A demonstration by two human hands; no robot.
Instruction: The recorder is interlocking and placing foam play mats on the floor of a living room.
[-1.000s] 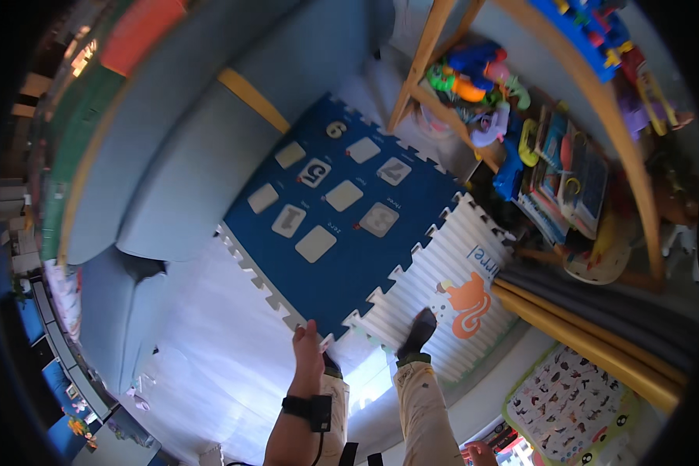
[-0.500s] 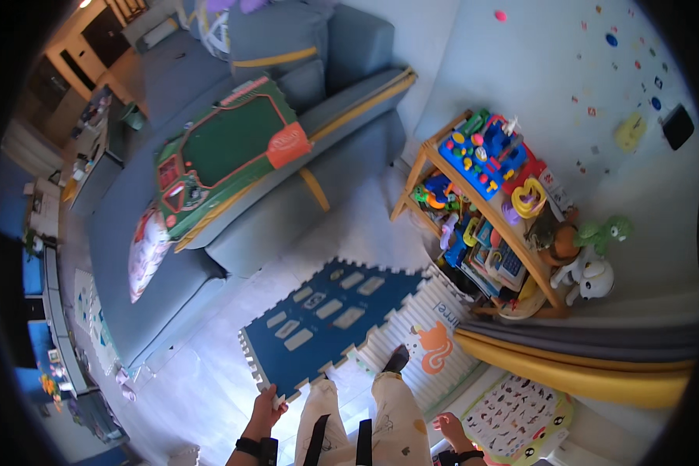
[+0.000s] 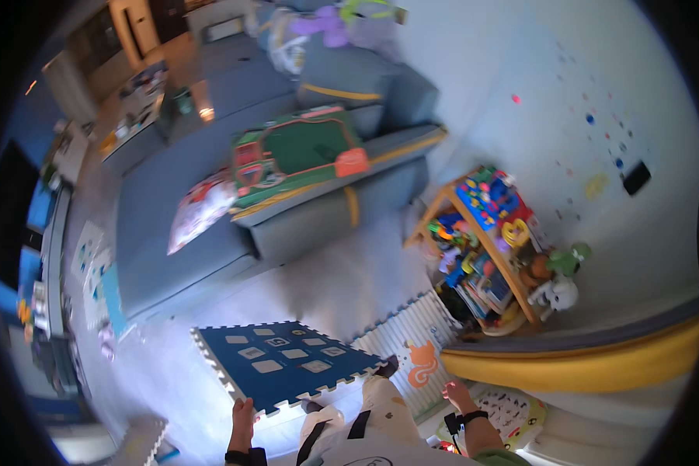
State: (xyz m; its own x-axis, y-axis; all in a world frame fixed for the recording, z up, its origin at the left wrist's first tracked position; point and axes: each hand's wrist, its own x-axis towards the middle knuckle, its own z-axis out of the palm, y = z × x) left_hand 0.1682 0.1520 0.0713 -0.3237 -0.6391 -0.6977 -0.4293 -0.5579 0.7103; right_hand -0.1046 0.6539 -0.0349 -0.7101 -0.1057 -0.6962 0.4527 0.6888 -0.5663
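Near the lower middle, my left hand [image 3: 243, 418] is closed on the near-left corner of a dark blue foam puzzle mat [image 3: 287, 394]. Pale rectangles and notched edges mark this mat, which looks tilted up off the floor. A white striped foam tile [image 3: 392, 338] with an orange squirrel picture lies on the floor to its right. My right hand [image 3: 460, 398] is held out at the lower right with nothing in it, its fingers loosely bent and apart. Below that hand is a pale board with small pictures [image 3: 512, 408]. My feet are at the mat's near edge.
A grey sofa [image 3: 179, 210] runs along the left and back, with a green toy table top [image 3: 303, 147] and a patterned pillow [image 3: 202, 211] on it. A wooden toy shelf [image 3: 474, 213] stands at the right, above a yellow curtain [image 3: 567, 365].
The blue mat has shifted left and come away from the striped tile, its corner still in my left hand. My right hand has risen slightly. The whole view has turned.
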